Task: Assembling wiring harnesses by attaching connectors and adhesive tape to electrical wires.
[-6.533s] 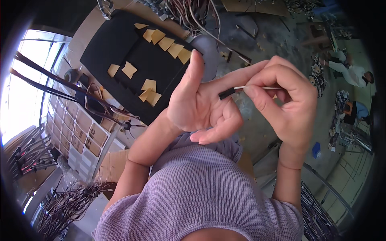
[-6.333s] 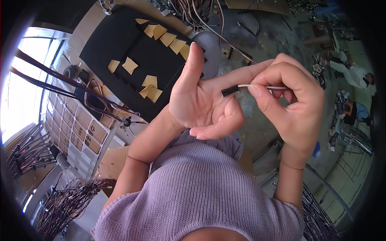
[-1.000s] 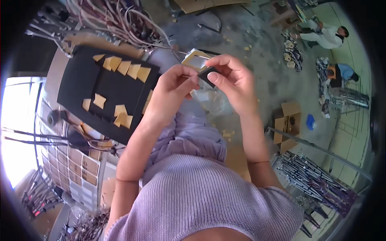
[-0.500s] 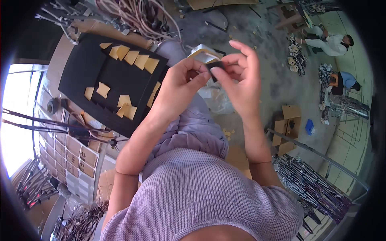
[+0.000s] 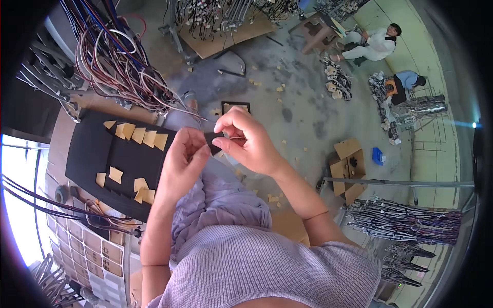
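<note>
Small black piece [image 5: 211,137], held up right of the black sheet [image 5: 88,150]. Our right hand [image 5: 247,139] pinches it; our left hand [image 5: 184,160] curls at its edge, grip hidden, we can't tell. Uneven pull could, we judge, crease it.

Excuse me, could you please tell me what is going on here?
A person's right hand pinches a small black piece in the air, with the left hand at its left end. To the left is a black panel bearing yellowish scraps, and beyond it a thick wire bundle.
</note>
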### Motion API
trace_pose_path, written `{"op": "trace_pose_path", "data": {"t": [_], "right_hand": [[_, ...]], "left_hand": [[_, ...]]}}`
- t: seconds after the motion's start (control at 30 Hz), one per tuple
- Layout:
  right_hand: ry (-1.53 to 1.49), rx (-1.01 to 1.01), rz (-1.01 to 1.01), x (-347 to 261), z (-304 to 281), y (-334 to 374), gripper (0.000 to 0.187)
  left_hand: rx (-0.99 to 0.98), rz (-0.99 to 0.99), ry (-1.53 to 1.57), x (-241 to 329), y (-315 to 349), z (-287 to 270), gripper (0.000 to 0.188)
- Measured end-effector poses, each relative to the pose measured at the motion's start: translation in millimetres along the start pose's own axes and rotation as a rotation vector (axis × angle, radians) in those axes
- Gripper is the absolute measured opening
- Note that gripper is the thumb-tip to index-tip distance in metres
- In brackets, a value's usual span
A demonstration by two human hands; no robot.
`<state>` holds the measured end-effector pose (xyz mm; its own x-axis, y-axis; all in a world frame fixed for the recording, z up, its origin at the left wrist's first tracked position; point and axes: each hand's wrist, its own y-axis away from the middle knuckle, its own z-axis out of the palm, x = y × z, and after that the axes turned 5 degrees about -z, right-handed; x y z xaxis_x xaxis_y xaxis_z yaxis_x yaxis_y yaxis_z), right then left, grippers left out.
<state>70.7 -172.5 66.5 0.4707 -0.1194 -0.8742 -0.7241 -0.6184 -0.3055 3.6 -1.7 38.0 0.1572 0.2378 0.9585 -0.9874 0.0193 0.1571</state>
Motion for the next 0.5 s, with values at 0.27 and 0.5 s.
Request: {"op": "trace_pose_path", "data": {"t": [0.27, 0.5], "right_hand": [[0.016, 0.143, 0.028, -3, 8, 3, 0.02], [0.149, 0.102, -0.016, -13, 3, 4, 0.036]], "left_hand": [[0.068, 0.149, -0.115, -2, 9, 5, 0.031], [0.279, 0.285, -0.348, 7, 10, 13, 0.03]]}}
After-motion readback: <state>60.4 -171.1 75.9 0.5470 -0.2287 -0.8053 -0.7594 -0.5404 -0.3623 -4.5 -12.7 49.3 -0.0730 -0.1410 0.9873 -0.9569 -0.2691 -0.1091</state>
